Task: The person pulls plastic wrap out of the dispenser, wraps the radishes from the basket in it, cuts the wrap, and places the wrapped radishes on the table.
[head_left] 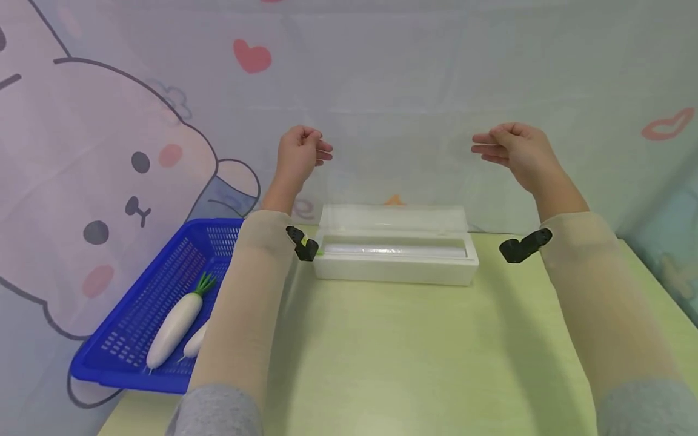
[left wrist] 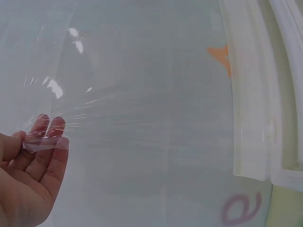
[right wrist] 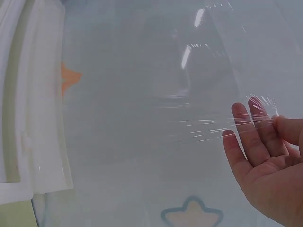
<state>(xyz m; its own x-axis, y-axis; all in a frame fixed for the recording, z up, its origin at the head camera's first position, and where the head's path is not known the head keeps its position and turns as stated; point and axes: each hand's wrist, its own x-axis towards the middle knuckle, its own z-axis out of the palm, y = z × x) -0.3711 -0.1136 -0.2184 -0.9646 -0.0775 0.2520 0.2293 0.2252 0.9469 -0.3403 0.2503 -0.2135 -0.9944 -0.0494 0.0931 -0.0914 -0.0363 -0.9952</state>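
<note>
A sheet of clear cling film (left wrist: 56,89) hangs stretched above the dispenser, creased where the fingers hold it. My left hand (head_left: 298,154) pinches one corner between thumb and index finger, its other fingers extended. At the opposite corner, my right hand (head_left: 522,151) pinches the film the same way, as the right wrist view shows. Below and between the hands stands a white cling film dispenser box (head_left: 392,272) with its translucent lid (head_left: 392,219) raised. Inside it lies the cling film roll (head_left: 395,250).
On the left, a blue plastic basket (head_left: 117,379) holds a white radish (head_left: 174,330) with green leaf stubs and another radish partly hidden by my left forearm. The light green table (head_left: 414,351) meets a printed cloth backdrop (head_left: 392,66) behind the dispenser.
</note>
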